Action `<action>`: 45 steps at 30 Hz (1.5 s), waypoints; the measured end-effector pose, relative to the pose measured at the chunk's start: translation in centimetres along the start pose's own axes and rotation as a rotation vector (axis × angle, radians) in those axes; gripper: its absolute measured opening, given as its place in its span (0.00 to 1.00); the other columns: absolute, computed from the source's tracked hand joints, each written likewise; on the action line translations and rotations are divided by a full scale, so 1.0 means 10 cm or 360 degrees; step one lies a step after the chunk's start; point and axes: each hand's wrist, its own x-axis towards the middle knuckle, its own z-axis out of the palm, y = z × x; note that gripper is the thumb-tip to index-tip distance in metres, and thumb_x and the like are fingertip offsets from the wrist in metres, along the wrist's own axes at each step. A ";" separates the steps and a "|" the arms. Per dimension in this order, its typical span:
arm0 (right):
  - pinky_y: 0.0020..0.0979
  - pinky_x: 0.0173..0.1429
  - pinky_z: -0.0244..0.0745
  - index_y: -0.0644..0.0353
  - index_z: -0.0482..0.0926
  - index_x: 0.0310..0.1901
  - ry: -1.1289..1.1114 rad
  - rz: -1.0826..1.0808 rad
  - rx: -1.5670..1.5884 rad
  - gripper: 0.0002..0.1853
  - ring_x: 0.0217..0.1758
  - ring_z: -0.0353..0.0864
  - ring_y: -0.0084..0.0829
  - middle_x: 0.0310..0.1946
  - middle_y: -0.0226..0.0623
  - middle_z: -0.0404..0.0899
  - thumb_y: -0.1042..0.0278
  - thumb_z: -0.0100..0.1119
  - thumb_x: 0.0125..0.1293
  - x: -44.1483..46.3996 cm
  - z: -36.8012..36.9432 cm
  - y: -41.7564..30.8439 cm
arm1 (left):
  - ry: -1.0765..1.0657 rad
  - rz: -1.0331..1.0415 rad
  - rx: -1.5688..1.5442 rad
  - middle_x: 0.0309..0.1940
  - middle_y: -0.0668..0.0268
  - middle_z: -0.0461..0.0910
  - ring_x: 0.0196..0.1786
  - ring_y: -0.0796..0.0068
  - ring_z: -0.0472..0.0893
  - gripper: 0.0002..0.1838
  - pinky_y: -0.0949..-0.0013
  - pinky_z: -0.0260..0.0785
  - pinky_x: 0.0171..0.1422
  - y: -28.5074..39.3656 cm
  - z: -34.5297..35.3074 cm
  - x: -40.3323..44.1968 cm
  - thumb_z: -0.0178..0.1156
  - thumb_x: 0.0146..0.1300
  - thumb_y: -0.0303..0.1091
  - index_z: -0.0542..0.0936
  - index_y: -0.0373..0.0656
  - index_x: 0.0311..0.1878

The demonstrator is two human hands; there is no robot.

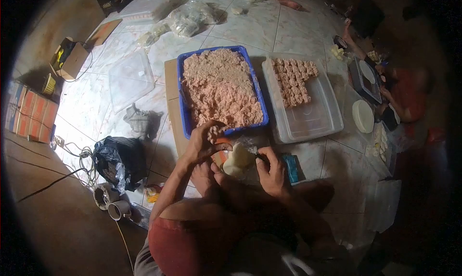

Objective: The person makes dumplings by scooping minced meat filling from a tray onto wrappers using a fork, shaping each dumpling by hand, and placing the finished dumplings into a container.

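between the person's bare feet [206, 180] and the blue tub [183, 110], pale rounds [239, 156], probably wrappers, sit low in front of the body. the right hand [274, 172] is beside them, thumb and fingers brought together on something small and dark; whether that is a tool or a bit of clear plastic cannot be told. the left hand [204, 140] is half curled around a lump [213, 133] of pinkish mix, its thumb reaching toward the rounds.

the step in hand seems to be wrapping or portioning; the next move likely calls for freeing one round and setting mix on it without tearing it.

beyond the hands, the tub holds a broad heap of the mix [226, 93]. just to its right, a clear tray [315, 107] carries rows of finished-looking pieces [291, 81], with bare space nearest the person.

the left palm is mostly hidden, the round count is unclear, and farther right another person's arms [392, 100] fade into shadow, their work hard to make out.
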 end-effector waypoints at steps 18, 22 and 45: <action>0.43 0.51 0.76 0.67 0.82 0.47 0.0289 -0.0214 -0.0277 0.10 0.46 0.81 0.51 0.41 0.51 0.80 0.77 0.57 0.66 1.02 0.05 0.22 | -0.0221 -0.0017 0.0193 0.33 0.64 0.81 0.35 0.74 0.77 0.30 0.67 0.72 0.41 -0.05 0.17 -0.06 0.82 0.47 0.46 0.81 0.39 0.48; 0.47 0.52 0.75 0.67 0.77 0.46 0.0182 -0.0554 -0.0652 0.09 0.48 0.80 0.55 0.43 0.54 0.79 0.80 0.52 0.65 1.21 0.30 0.77 | -0.0207 0.0084 0.0143 0.33 0.65 0.81 0.36 0.74 0.77 0.33 0.68 0.72 0.41 -0.17 0.21 -0.03 0.83 0.47 0.44 0.80 0.38 0.51; 0.38 0.45 0.75 0.66 0.78 0.40 -0.0055 -0.0149 0.0022 0.03 0.41 0.82 0.42 0.35 0.46 0.80 0.79 0.58 0.67 0.24 0.07 -0.19 | -0.0064 0.0633 0.0695 0.31 0.54 0.79 0.33 0.61 0.82 0.26 0.57 0.70 0.36 -0.34 0.22 -0.06 0.79 0.52 0.45 0.78 0.37 0.44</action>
